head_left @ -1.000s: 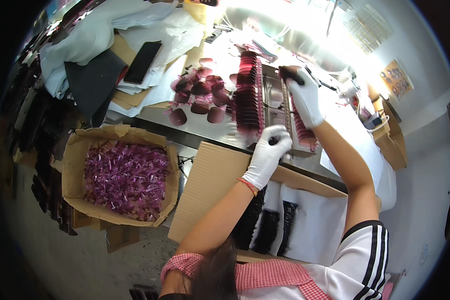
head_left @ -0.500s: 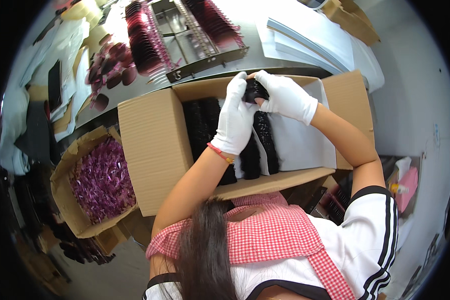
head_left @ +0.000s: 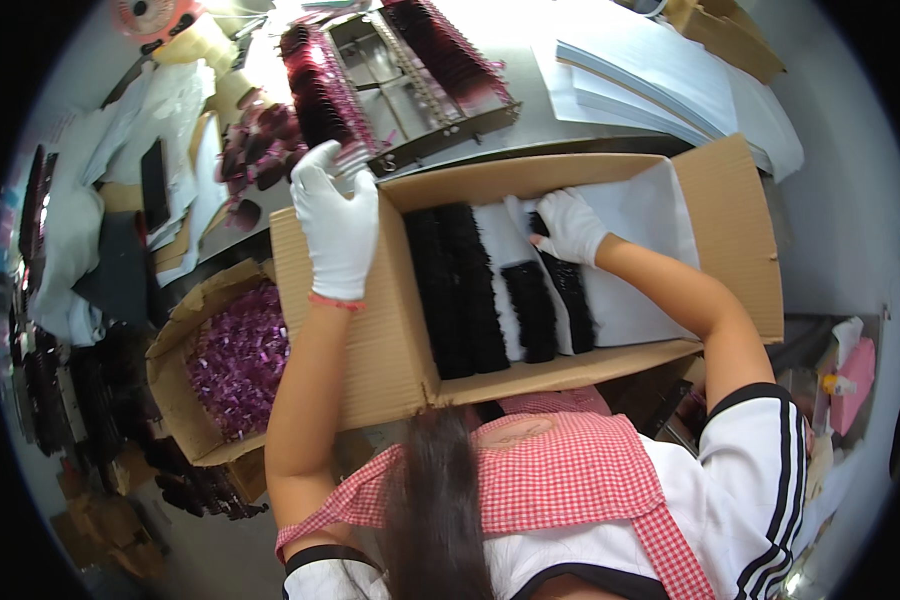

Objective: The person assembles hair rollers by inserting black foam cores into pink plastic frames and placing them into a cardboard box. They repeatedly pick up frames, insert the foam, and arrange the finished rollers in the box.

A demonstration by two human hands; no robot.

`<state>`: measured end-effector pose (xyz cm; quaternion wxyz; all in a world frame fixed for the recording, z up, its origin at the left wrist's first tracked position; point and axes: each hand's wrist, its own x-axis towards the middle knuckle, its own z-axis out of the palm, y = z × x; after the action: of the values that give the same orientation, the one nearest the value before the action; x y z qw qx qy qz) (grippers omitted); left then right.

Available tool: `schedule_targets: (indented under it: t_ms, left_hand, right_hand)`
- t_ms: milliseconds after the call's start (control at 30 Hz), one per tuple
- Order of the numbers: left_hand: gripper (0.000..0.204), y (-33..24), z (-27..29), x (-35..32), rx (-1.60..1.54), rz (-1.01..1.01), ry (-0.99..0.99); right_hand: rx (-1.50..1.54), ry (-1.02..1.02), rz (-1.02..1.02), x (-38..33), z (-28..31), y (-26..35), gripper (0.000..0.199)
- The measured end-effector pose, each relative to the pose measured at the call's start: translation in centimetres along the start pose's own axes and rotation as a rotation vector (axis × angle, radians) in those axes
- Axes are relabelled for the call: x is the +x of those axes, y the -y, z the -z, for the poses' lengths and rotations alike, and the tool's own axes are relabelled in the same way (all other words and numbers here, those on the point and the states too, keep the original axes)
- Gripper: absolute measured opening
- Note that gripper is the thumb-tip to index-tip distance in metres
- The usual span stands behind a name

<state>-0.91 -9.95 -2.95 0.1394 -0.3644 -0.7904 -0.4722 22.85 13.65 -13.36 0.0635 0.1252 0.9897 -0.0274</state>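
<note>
My left hand (head_left: 335, 225), in a white glove, is raised over the left flap of a cardboard box (head_left: 530, 370), close to the rack's near corner. Its fingers and thumb are apart, with nothing visible between them. Inside the box, my gloved right hand (head_left: 573, 230) is closed around the far end of a row of thin black pieces (head_left: 570, 300); its fingers partly hide them. To the left are a shorter black row (head_left: 532, 310) and longer black rows (head_left: 460, 290), with white sheets between. White lining paper (head_left: 645, 280) covers the box's right side.
A metal rack (head_left: 450, 130) with rows of tinted lenses stands on the bench behind the box. Loose tinted lenses (head_left: 260, 145) lie left of it, and stacked white sheets (head_left: 640, 90) lie right. A smaller carton (head_left: 210, 440) of purple scraps (head_left: 240, 365) sits at left.
The black pieces held between both hands are no longer up there. My left hand has moved left out of the box, opening; my right hand has lowered onto the row. The view has shifted slightly.
</note>
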Motion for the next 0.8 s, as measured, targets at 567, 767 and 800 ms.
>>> schedule_targets:
  t_ms: [567,767,800]
  left_hand:
    - [0.086,4.4,1.8,12.3,0.485,0.066,0.862]
    - [0.031,3.9,0.0,12.5,0.559,-0.056,0.989]
    - [0.025,3.7,-0.4,12.5,0.615,-0.322,1.065]
  right_hand:
    - [0.109,-0.460,0.343,14.4,12.1,8.3,0.017]
    - [0.155,-0.583,0.389,15.3,10.5,7.9,0.009]
    - [0.159,-0.588,0.401,15.3,10.5,7.8,0.007]
